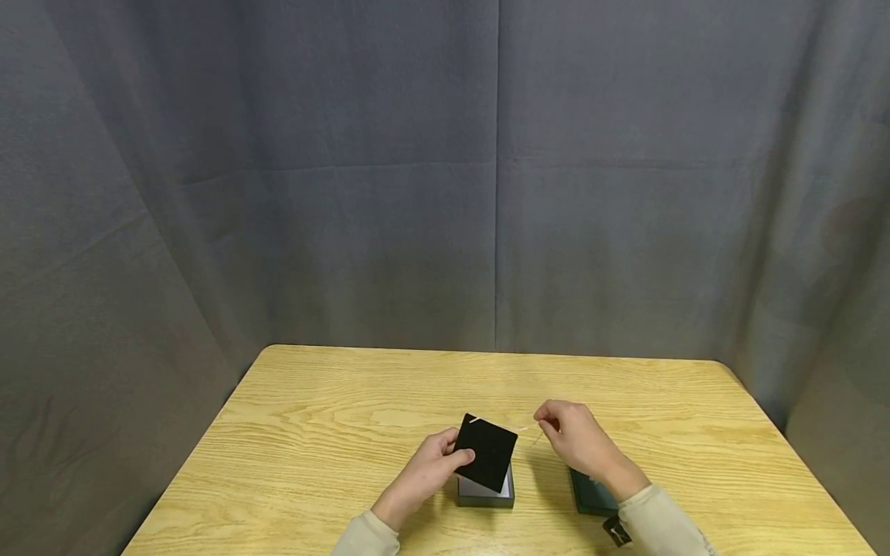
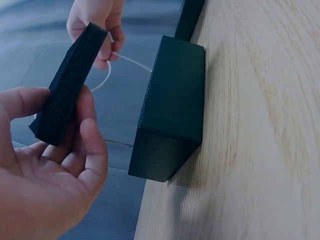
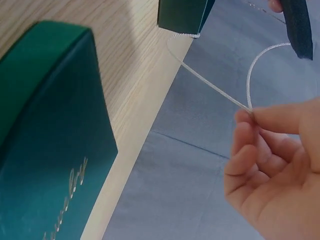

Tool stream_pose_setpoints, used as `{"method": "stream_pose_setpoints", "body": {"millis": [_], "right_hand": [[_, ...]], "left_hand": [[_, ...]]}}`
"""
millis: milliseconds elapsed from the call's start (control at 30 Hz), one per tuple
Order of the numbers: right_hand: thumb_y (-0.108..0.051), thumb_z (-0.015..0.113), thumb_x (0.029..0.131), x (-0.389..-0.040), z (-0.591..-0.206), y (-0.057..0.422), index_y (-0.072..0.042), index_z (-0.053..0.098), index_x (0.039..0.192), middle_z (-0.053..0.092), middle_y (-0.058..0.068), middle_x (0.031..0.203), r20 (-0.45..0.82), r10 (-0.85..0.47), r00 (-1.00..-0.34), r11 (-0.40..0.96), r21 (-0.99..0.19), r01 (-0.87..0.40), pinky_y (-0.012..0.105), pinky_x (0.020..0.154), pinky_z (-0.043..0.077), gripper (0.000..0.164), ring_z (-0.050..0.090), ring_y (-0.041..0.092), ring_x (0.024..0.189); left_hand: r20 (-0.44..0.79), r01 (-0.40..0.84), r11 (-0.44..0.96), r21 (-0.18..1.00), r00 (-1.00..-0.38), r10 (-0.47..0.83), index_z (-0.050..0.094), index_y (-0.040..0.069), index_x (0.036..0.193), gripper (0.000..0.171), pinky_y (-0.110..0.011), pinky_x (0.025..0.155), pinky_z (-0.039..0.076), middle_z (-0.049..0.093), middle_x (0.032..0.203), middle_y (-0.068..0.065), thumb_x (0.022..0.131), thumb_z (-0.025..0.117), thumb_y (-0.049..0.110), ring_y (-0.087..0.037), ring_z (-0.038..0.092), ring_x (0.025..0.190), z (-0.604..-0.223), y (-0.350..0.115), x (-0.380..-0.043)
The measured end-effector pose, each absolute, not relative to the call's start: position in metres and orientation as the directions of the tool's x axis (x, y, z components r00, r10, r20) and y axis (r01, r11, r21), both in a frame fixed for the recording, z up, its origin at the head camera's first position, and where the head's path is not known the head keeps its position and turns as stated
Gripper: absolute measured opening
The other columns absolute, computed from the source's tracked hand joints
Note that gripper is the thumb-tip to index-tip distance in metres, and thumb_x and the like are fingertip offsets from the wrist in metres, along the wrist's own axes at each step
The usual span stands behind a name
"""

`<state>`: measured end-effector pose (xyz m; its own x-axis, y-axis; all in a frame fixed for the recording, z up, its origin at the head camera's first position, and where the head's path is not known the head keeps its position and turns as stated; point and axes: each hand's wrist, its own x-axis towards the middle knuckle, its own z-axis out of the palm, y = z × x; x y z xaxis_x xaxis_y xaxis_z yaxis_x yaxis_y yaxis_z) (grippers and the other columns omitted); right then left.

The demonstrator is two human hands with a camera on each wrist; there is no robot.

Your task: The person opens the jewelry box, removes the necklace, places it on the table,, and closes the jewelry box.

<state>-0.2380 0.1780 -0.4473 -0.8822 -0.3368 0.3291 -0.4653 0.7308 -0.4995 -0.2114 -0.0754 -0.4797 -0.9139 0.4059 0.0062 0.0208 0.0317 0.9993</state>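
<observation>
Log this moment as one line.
left hand: holds black pad | right hand: pinches cord | box: open, on table | lettered green piece: on table, right of box

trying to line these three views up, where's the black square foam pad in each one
Head: black square foam pad sits low, just right of centre, held by the left hand.
Left wrist: pad is left of centre, upper half, seen edge-on.
Right wrist: pad is at top right, cut off by the frame.
Shared landmark: rectangular dark green box, below the pad in head, right of it in left wrist, left in right wrist.
</observation>
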Motion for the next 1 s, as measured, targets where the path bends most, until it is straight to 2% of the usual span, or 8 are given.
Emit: {"method": "stream_pose_setpoints", "body": {"millis": [333,633,867,1000], "right_hand": [[0.002,0.061,0.088,-0.242,-0.449,0.194,-0.004,0.067,0.088,0.065,0.004,0.080,0.256,-0.413,-0.874,0.737,-0.471,-0.485,0.023,0.058,0.047,0.009,0.053,0.003,0.065],[0.001,0.060,0.090,-0.245,-0.448,0.196,-0.005,0.067,0.088,0.061,-0.001,0.072,0.284,-0.391,-0.876,0.736,-0.475,-0.482,0.023,0.053,0.042,0.009,0.043,0.002,0.055],[0.001,0.060,0.090,-0.250,-0.449,0.199,-0.006,0.067,0.089,0.060,-0.004,0.071,0.321,-0.336,-0.885,0.758,-0.465,-0.457,0.022,0.050,0.041,0.010,0.043,0.002,0.051],[0.001,0.059,0.090,-0.255,-0.447,0.203,-0.004,0.067,0.090,0.059,-0.004,0.071,0.351,-0.313,-0.882,0.767,-0.454,-0.453,0.023,0.051,0.042,0.009,0.045,0.002,0.051]], "left_hand": [[0.007,0.021,0.030,0.999,-0.919,0.395,0.057,-0.006,0.117,0.028,-0.033,0.079,0.051,0.068,0.101,-0.015,0.093,0.053,0.007,-0.020,0.066,0.087,-0.480,-0.076,-0.213],[0.011,0.018,0.013,1.000,-0.915,0.403,0.057,-0.007,0.115,0.026,-0.037,0.081,0.051,0.068,0.099,-0.014,0.093,0.053,0.007,-0.021,0.066,0.086,-0.478,-0.076,-0.211],[0.036,0.056,0.038,0.998,-0.918,0.394,0.058,-0.007,0.113,0.025,-0.027,0.076,0.050,0.068,0.096,-0.012,0.092,0.054,0.006,-0.015,0.065,0.082,-0.477,-0.075,-0.208],[0.037,0.055,0.034,0.998,-0.917,0.398,0.058,-0.008,0.112,0.026,-0.025,0.075,0.049,0.068,0.095,-0.011,0.089,0.053,0.003,-0.013,0.064,0.081,-0.478,-0.075,-0.209]]}}
